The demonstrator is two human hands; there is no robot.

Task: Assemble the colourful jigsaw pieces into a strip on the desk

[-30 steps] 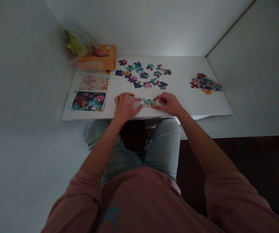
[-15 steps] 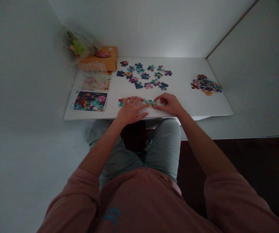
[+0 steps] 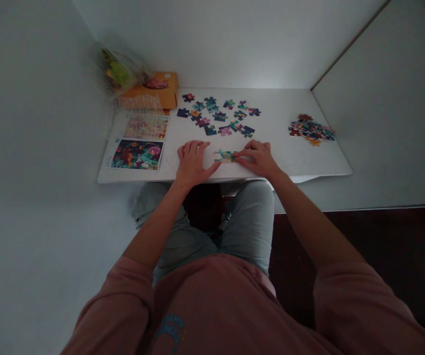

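A short strip of joined puzzle pieces [image 3: 224, 156], teal, white and yellow, lies on the white table near its front edge. My left hand [image 3: 193, 163] rests to the left of the strip, thumb stretched toward its lower left corner and fingers apart. Any pieces under that palm are hidden. At the strip's right end, my right hand [image 3: 257, 159] has thumb and index finger closed on a puzzle piece, which the fingertips partly cover. Beyond both hands, loose puzzle pieces [image 3: 220, 117] lie spread face up, in dark blue, teal, pink and orange.
A heap of puzzle pieces [image 3: 310, 130] sits at the table's right side. To the left lie a printed picture sheet [image 3: 137, 155] and an orange box [image 3: 168, 91], with a clear plastic bag [image 3: 123, 74] beside it. Walls border the table [image 3: 282, 158] at the back and sides.
My left hand has lifted off the strip and shifted left, uncovering more of the strip's middle. The red piece seen at its left no longer shows. My right hand stays at the right end.
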